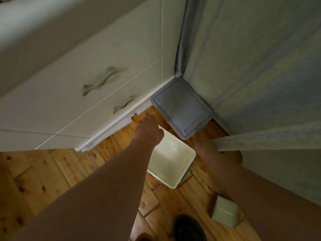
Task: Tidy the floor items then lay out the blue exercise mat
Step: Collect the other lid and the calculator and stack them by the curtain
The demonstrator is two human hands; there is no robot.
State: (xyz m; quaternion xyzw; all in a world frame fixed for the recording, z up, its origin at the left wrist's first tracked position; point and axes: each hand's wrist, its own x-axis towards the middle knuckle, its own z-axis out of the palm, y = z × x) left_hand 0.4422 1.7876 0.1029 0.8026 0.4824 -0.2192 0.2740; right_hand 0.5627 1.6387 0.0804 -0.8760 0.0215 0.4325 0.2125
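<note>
The far rim of a white tub [173, 164] is gripped by the left hand [149, 130], thumb inside and fingers over the edge. Just right of it, the right hand [202, 140] is tucked under the near corner of a grey lid [180, 105]; its grasp cannot be told. A book [224, 215] is seen on the wooden floor [52, 171] nearer the body. Whether the blue-grey sheet [260, 66] to the right is the mat cannot be told.

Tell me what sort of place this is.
Likely a room in a home, perhaps a bedroom: white drawers with green handles, wooden plank floor, and a grey-lidded storage bin in the corner.
</note>
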